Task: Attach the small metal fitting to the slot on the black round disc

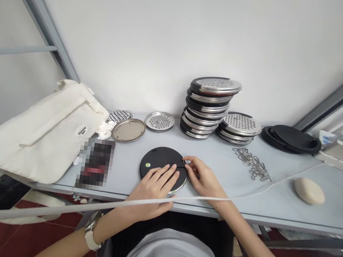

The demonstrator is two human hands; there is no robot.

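Observation:
A black round disc with a small green-and-white sticker lies on the table in front of me. My left hand rests on it from the near side, fingers stretched out flat and thumb near the table edge. At the disc's right rim, my right hand pinches a small metal clip between thumb and fingertips; the fingers partly hide it. A loose pile of similar-looking metal clips lies to the right. Round metal grater plates stand behind, among them a perforated one.
A tall stack of graters and a shorter stack stand by the wall. Black round parts and a beige, rounded object are at right. A white bag leans at left. A white cable crosses before my arms.

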